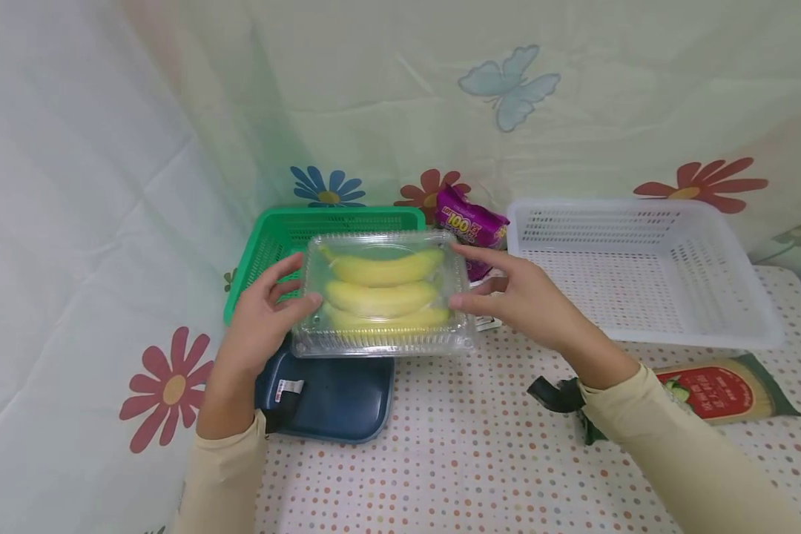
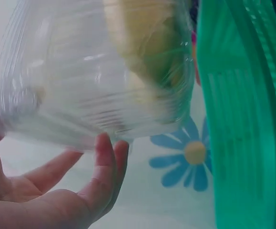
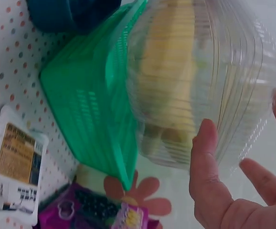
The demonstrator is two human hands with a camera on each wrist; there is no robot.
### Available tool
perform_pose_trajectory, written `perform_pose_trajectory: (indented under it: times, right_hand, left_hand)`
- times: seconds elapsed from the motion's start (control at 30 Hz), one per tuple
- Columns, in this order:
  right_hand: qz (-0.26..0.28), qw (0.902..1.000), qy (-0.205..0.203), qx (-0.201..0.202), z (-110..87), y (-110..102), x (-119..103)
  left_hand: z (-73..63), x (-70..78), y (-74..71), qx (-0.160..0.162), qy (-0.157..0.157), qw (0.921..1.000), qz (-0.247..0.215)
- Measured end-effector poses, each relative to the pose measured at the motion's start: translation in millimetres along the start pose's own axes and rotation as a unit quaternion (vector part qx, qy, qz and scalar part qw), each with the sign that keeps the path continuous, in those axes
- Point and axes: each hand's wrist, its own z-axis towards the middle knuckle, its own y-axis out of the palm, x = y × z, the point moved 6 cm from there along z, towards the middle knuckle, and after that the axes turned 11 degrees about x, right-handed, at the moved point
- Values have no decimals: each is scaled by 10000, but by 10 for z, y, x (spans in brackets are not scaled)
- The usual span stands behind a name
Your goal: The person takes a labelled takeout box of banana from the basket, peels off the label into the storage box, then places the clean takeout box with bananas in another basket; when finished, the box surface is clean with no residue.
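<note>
A clear plastic clamshell box (image 1: 387, 345) with several yellow bananas (image 1: 383, 297) inside is held up between both hands. My left hand (image 1: 260, 315) grips its left end, thumb on the near side and fingers at the edge. At the opposite end my right hand (image 1: 523, 300) pinches the box between thumb and fingers. Seen from the left wrist, the fingertips (image 2: 104, 143) press against the box's ridged wall. Behind and below it is a green basket (image 1: 240, 278), partly hidden by the box. A dark blue tray (image 1: 347, 404) lies beneath the box's near edge.
A white basket (image 1: 761, 311) stands at the right. Between the baskets are a purple snack bag (image 1: 470, 219) and a white pouch (image 3: 16, 167). A red and green noodle pack (image 1: 721, 393) lies by the right forearm. A patterned curtain (image 1: 387, 96) hangs behind the dotted table (image 1: 454, 467).
</note>
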Motion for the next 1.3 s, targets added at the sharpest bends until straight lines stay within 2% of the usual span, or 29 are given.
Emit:
perform_pose_trajectory:
  times: [0.13,0.3,0.47,0.67,0.8,0.9,1.03,1.13,1.3]
  right_hand:
    - [512,9986,138,-39,208,151,-52]
    - [1071,9939,229,-109,425,348,-88]
    - [1567,9870,327,-160,581,508,-78]
    - [1307,9907,359,-106,714,657,-64]
    - [1348,9894,511,-172,801,775,-40]
    - [1287,9900,559,-173,864,857,-21]
    - [1126,9917,604,-100,944,946,-5]
    - [813,9946,641,-79,998,1002,20]
    - [278,9977,616,-74,1069,1081,71]
  left_hand:
    - [131,-77,-144,254,-269,9993,-11]
    - [283,-182,-275,503,-346,9981,-6]
    - [392,-285,-333,574,-465,9973,-15]
    - [507,-418,-393,596,-686,9959,3]
    - [600,-516,-445,530,-851,9949,80]
    - [691,-607,-465,408,-1010,9940,58]
    - [820,-732,-477,175,-1233,9920,-208]
    - [903,-827,-486,-21,-1422,9889,-439]
    - [1013,-979,-482,-353,-1554,9860,-486]
